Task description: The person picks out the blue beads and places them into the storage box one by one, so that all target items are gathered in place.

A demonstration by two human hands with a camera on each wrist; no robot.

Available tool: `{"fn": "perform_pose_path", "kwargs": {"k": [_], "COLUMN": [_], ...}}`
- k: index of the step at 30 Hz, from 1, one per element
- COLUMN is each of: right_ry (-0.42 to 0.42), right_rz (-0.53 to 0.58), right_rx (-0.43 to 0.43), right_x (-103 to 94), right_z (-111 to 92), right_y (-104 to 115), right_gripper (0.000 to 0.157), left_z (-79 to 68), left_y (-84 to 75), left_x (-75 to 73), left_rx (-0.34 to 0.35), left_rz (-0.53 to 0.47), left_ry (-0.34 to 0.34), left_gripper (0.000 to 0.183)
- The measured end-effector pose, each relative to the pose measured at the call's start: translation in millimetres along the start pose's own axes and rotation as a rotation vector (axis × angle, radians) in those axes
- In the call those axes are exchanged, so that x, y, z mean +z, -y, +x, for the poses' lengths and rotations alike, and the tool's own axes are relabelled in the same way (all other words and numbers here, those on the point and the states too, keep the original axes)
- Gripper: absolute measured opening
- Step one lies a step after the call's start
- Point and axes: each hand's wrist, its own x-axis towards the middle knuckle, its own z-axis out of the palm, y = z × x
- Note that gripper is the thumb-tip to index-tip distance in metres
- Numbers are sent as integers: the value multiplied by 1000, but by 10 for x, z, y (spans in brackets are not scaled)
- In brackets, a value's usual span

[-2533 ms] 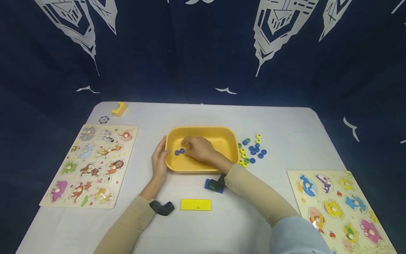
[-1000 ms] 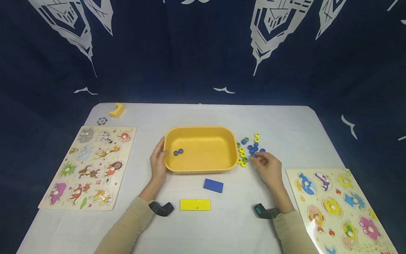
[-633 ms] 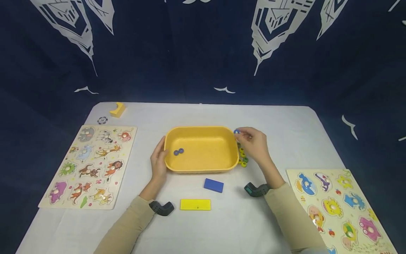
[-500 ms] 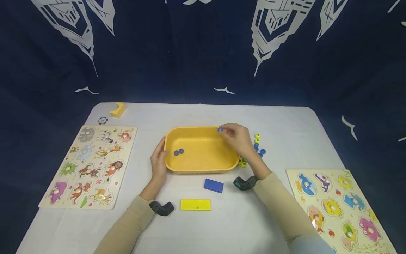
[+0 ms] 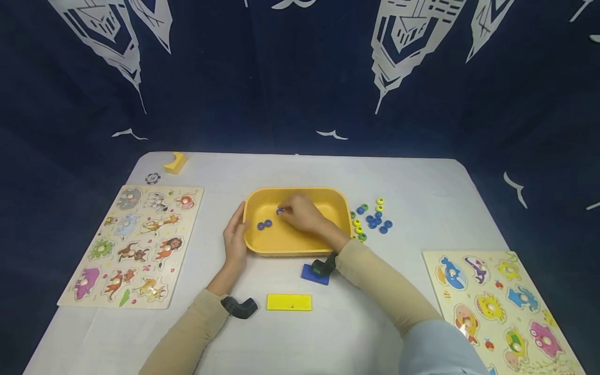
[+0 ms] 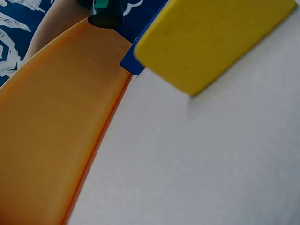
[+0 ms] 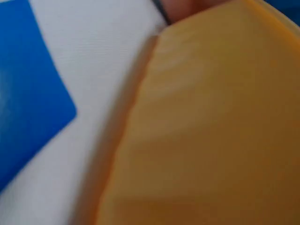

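Blue bead (image 5: pixel 279 211) pinched inside the yellow tray (image 5: pixel 281 242)
Head: the right hand (image 5: pixel 303 213) holds the bead between fingertips, near two blue beads (image 5: pixel 261 226) on the tray's floor; the left hand (image 5: pixel 235 237), fingers nearly straight, rests against the tray's left end. Left wrist: the tray beside a yellow block (image 6: pixel 211 42) on the worktop (image 6: pixel 197 159). Right wrist, blurred: the tray beside a blue block (image 7: pixel 28 103).

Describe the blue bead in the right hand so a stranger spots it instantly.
On the white table, find the yellow tray. Over it, the right hand pinches a blue bead. Two more blue beads lie loose in the tray; only this one is held.
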Motion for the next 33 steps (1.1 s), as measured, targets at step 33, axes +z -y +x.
{"fn": "perform_pose_path", "kwargs": {"k": [33], "right_ry": [-791], "right_rz": [99], "right_rx": [400], "right_x": [-473], "right_z": [-1605], "right_y": [-990], "right_gripper": [28], "left_z": [-8], "left_y": [-13], "left_x": [-3], "left_rx": [-16], "left_rz": [24], "left_ry": [4], "left_gripper": [49]}}
